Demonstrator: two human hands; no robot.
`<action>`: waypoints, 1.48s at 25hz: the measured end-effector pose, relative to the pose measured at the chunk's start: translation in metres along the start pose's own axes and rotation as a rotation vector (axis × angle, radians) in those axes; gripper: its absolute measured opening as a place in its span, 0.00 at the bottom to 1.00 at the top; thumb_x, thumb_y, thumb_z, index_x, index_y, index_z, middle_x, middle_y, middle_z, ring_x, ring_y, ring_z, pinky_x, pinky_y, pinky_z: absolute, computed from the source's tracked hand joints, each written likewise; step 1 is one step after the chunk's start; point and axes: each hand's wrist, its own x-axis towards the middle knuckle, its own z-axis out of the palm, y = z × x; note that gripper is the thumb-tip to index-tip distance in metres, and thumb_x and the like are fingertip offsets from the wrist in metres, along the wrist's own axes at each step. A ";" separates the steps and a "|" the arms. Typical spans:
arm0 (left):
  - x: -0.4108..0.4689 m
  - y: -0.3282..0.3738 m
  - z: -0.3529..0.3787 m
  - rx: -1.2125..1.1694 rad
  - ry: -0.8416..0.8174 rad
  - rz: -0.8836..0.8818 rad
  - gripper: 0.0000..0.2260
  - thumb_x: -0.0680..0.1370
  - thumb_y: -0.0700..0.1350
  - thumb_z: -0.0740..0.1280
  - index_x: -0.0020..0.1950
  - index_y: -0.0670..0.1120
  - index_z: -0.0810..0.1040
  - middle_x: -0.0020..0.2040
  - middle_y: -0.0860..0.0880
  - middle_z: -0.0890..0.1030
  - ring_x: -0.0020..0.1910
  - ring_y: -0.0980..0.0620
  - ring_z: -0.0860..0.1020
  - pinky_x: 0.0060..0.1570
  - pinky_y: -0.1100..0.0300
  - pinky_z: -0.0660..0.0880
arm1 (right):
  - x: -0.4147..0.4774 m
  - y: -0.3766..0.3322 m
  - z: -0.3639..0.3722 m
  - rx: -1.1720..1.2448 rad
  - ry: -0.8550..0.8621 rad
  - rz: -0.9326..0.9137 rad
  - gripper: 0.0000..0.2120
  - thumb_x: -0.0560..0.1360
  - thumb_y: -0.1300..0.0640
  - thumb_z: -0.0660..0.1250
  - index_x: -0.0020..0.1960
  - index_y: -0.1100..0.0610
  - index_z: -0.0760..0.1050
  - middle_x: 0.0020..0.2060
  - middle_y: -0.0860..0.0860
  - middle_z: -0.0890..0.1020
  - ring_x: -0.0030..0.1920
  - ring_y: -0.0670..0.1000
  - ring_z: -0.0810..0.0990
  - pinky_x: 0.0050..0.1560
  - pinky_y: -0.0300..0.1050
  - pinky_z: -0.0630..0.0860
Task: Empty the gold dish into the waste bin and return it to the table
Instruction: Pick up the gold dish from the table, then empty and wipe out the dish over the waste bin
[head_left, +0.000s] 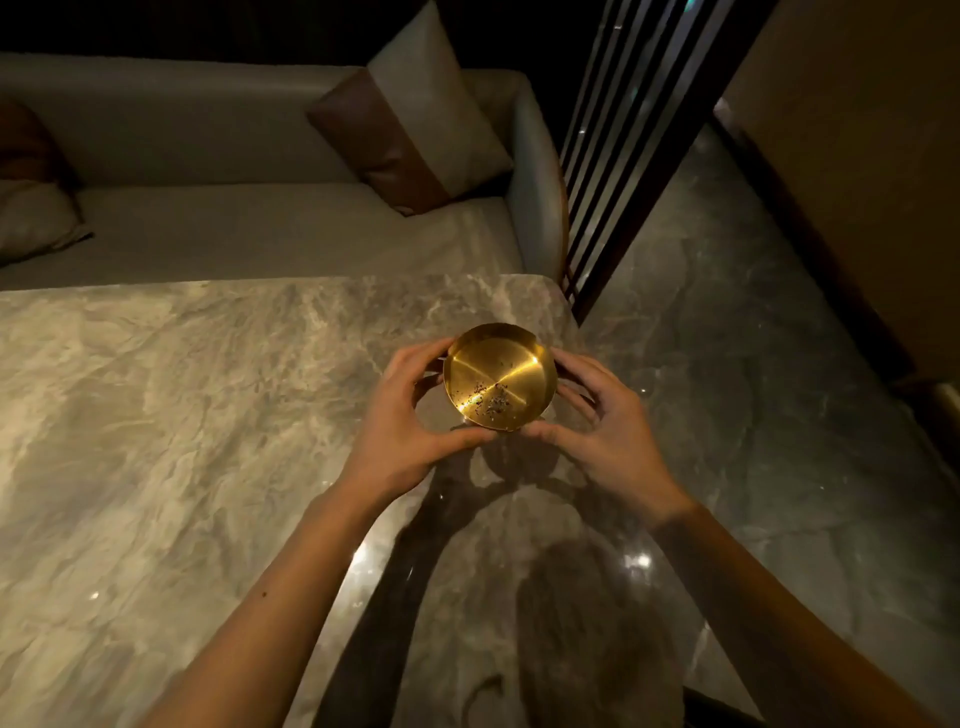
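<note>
gold dish (500, 375) | both hands gripping rim | above marble table (182, 415)

Bare forearms and hands (400, 421), no sleeves visible.

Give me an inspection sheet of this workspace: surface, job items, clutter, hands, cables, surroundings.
Surface: marble table, glossy, with hand shadows.
Job's things: gold dish held over the table's far right corner, tilted toward the camera, dark crumbs still inside; waste bin not in view.
Clutter: nothing seen.
Grippers: left hand and right hand each have a grip on the dish rim, on opposite sides.
Cables: nothing seen.
Surroundings: grey sofa behind the table with a two-tone cushion; slatted screen and marble floor to the right.
</note>
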 end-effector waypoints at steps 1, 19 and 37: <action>0.002 0.004 0.019 0.006 0.020 -0.013 0.41 0.59 0.52 0.83 0.70 0.53 0.71 0.63 0.55 0.73 0.64 0.57 0.74 0.66 0.64 0.71 | 0.003 0.009 -0.017 0.012 -0.026 -0.001 0.37 0.59 0.53 0.77 0.66 0.47 0.68 0.61 0.39 0.73 0.63 0.35 0.74 0.65 0.32 0.70; 0.040 0.014 0.221 -0.075 -0.053 -0.303 0.42 0.59 0.49 0.82 0.71 0.49 0.70 0.66 0.50 0.73 0.65 0.56 0.74 0.68 0.61 0.70 | -0.008 0.131 -0.189 0.012 -0.081 0.219 0.37 0.65 0.59 0.79 0.71 0.61 0.68 0.65 0.54 0.77 0.66 0.48 0.76 0.68 0.52 0.73; 0.052 -0.080 0.425 -0.122 -0.032 -0.708 0.42 0.59 0.49 0.83 0.71 0.50 0.70 0.66 0.51 0.73 0.65 0.53 0.74 0.68 0.53 0.72 | -0.014 0.317 -0.281 0.240 -0.143 0.531 0.27 0.69 0.67 0.73 0.66 0.55 0.72 0.58 0.47 0.80 0.59 0.40 0.79 0.59 0.35 0.76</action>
